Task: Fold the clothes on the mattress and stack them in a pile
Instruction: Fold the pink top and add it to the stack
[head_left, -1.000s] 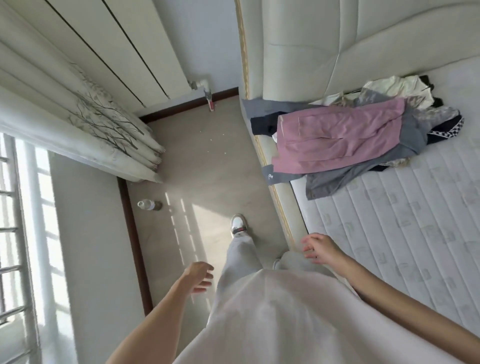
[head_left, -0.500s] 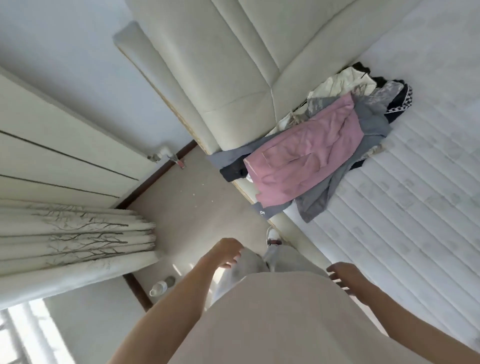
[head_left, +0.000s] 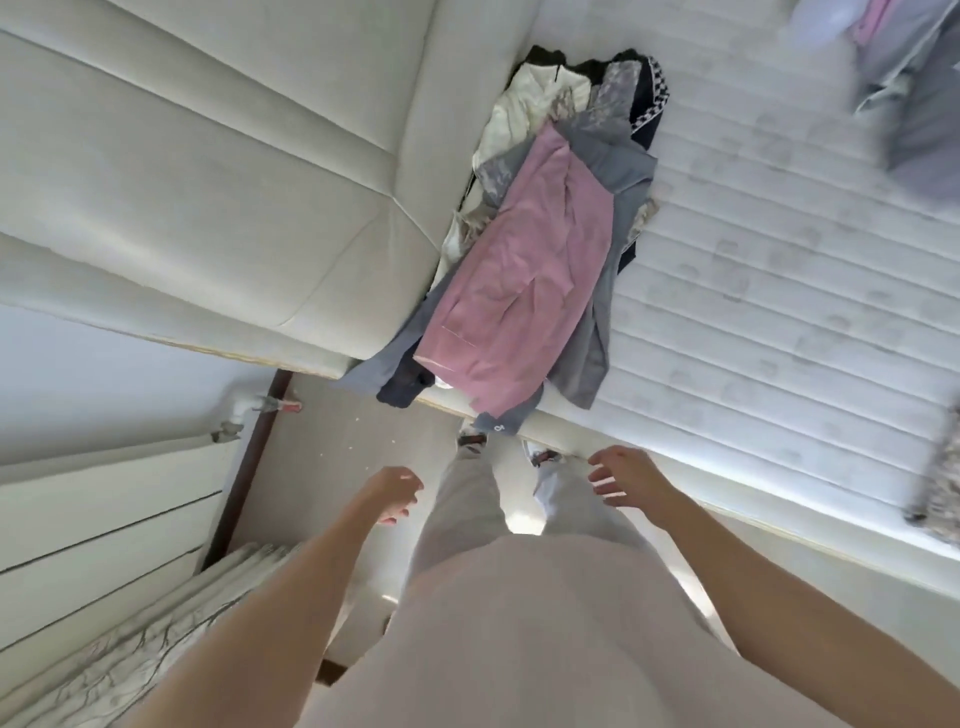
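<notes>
A heap of unfolded clothes lies on the white quilted mattress (head_left: 769, 291) against the headboard, with a pink garment (head_left: 524, 275) on top of grey (head_left: 618, 171), cream (head_left: 519, 109) and dark pieces. Part of the heap hangs over the mattress edge. My left hand (head_left: 392, 491) hovers over the floor, fingers loosely curled, holding nothing. My right hand (head_left: 626, 480) hovers at the mattress edge with fingers spread, empty. Both hands are short of the heap.
A padded cream headboard (head_left: 218, 171) fills the upper left. More blurred grey and pink clothes (head_left: 914, 88) lie at the top right, and a patterned piece (head_left: 940, 483) at the right edge. A curtain (head_left: 130, 654) hangs at the lower left.
The view has swung toward the bed and I have stepped closer to the heap. Both hands have risen in front of me, still empty.
</notes>
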